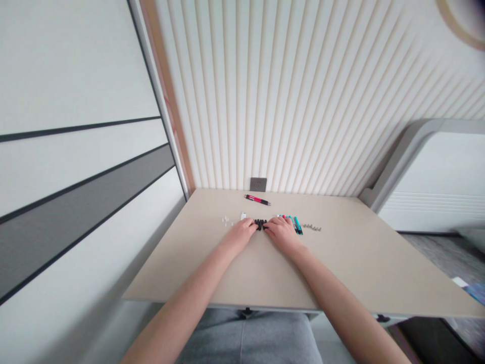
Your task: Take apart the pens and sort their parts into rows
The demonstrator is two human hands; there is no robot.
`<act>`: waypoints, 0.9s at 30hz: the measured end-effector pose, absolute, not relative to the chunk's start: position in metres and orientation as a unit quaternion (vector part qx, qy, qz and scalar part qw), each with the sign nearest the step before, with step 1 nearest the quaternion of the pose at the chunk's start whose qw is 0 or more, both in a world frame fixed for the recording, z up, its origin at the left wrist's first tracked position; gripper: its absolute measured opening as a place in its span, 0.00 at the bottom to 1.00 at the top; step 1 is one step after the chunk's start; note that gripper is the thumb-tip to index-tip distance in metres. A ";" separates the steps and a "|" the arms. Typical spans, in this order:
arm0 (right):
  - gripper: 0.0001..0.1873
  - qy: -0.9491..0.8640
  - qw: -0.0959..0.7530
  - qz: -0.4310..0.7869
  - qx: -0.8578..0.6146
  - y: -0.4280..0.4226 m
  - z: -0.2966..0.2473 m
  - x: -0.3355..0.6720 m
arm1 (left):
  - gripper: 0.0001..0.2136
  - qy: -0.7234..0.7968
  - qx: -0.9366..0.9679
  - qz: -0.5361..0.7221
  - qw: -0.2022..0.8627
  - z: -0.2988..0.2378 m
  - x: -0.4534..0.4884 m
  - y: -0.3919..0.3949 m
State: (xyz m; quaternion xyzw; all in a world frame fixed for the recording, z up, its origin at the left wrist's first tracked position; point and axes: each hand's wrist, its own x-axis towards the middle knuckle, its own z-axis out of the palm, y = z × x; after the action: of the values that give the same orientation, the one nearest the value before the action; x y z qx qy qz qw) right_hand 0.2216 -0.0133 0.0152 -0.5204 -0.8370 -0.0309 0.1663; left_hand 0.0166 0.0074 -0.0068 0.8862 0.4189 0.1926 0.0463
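Note:
Several small black ridged pieces stand close together in a row on the table, too small to name surely. At the row's left end, the bent fingers of my left hand press against the pieces. My right hand is closed at the right end of the row, its fingertips on the black pieces. Partly hidden behind my right hand is a group of turquoise, red and white pen-like parts. Just beyond my left hand lies a small white piece.
A red and black pen lies near the back of the beige table. Small clear bits are scattered at left. A row of small metal-coloured parts lies at right. A dark socket sits on the ribbed wall.

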 end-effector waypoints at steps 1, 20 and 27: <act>0.11 -0.837 0.167 -0.029 -0.520 -0.014 0.015 0.222 | 0.12 0.419 0.887 0.191 0.047 -0.007 0.017 0.008; 0.11 -0.831 0.181 -0.013 -0.526 -0.012 0.016 0.225 | 0.12 0.376 0.901 0.209 0.061 -0.006 0.018 0.013; 0.10 -0.832 0.169 -0.015 -0.528 -0.011 0.015 0.224 | 0.13 0.385 0.899 0.200 0.066 -0.007 0.019 0.014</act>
State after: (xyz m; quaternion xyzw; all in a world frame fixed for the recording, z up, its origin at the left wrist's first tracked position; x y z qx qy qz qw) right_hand 0.2240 -0.0109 0.0146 -0.5280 -0.8322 -0.0152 0.1686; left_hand 0.0192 0.0144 -0.0066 0.8986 0.3849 0.2003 0.0656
